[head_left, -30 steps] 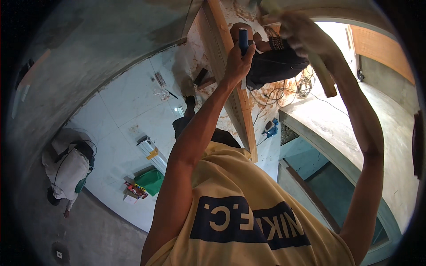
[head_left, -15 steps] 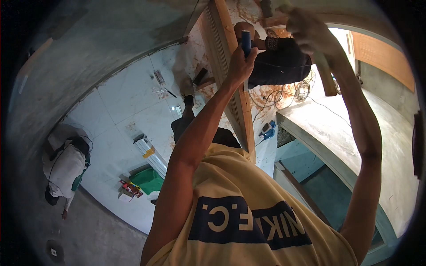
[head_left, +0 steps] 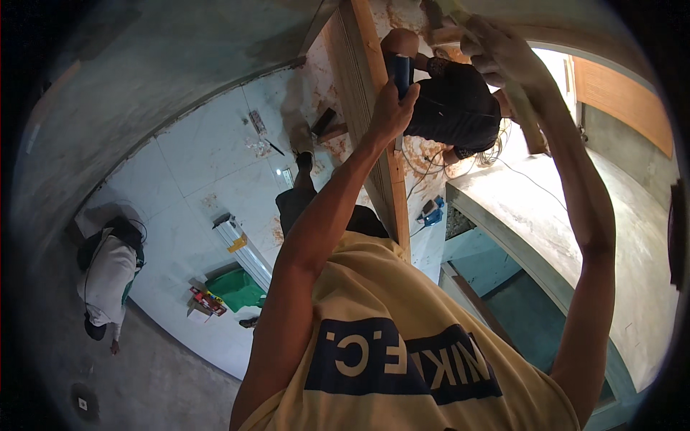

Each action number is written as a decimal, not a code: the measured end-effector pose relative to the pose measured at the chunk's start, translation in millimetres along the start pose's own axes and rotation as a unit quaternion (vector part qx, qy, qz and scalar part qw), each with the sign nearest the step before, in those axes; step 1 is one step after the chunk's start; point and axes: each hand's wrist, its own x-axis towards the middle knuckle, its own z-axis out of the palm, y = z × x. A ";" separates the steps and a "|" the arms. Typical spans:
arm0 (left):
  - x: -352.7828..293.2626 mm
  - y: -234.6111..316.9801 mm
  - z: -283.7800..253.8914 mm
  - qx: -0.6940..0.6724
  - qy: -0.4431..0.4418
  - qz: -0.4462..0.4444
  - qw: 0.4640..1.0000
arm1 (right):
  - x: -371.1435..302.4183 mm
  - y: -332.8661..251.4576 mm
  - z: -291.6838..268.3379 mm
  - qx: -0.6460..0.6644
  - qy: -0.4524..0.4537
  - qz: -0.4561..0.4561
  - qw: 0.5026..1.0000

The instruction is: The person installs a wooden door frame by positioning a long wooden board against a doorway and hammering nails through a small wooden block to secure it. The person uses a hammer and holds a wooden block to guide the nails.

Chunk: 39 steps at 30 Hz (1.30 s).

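Basically a raw grey room: 1 plastered wall (head_left: 180,72) curving across upper left, then the floor (head_left: 205,147), large pale tiles with red-brown smears near the timber. Right side: 1 concrete ledge (head_left: 575,190), brightly lit, with a blue-green recess (head_left: 514,309) below it. 1 long timber (head_left: 352,82), grooved face, runs from the top edge down to the wearer's tan shirt (head_left: 374,287). 2 co-workers. Black-clad one (head_left: 456,97), beyond the timber, has swung right since a second ago; a hand now shows down by the cable coil (head_left: 496,146). Pale-topped one (head_left: 111,273), far left, sits slightly lower in view than before. Both of the wearer's hands are loaded, same as earlier. Left hand (head_left: 394,111): fingers wrapped round 1 blue handle (head_left: 402,70), just beside the timber's right side. Right hand (head_left: 503,57): raised, fingers curled on 1 wooden bar (head_left: 528,122), slanting from the top edge down toward the ledge; upper end blurred. Remaining floor items: 1 silvery profile bundle (head_left: 251,260) with yellow label, 1 green sheet (head_left: 237,289), 1 blue power tool (head_left: 431,212) near the ledge, some red packs (head_left: 207,300) (can't count), 1 small white box (head_left: 198,314) beside them.
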 end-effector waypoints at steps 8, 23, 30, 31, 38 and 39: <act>-25.3 15.4 1.7 0.024 0.013 0.019 0.999 | -33.6 -8.4 32.9 -0.060 0.021 -0.019 0.998; -24.3 11.9 -8.3 0.010 0.015 0.027 0.999 | -38.5 1.2 41.4 -0.106 0.098 -0.016 0.989; -26.7 21.3 -14.6 0.013 0.012 0.008 1.000 | -35.9 5.6 38.7 -0.128 0.075 -0.041 0.988; -27.7 21.2 -14.1 0.013 0.013 0.006 1.000 | -31.9 16.4 42.5 -0.115 0.107 -0.098 0.983; -24.8 13.0 -15.9 -0.029 0.009 -0.011 0.999 | -32.8 -3.8 42.2 -0.085 0.069 -0.002 0.994; -25.2 14.5 -13.8 -0.031 -0.002 -0.010 0.999 | -31.5 6.4 46.1 -0.098 0.095 -0.048 0.990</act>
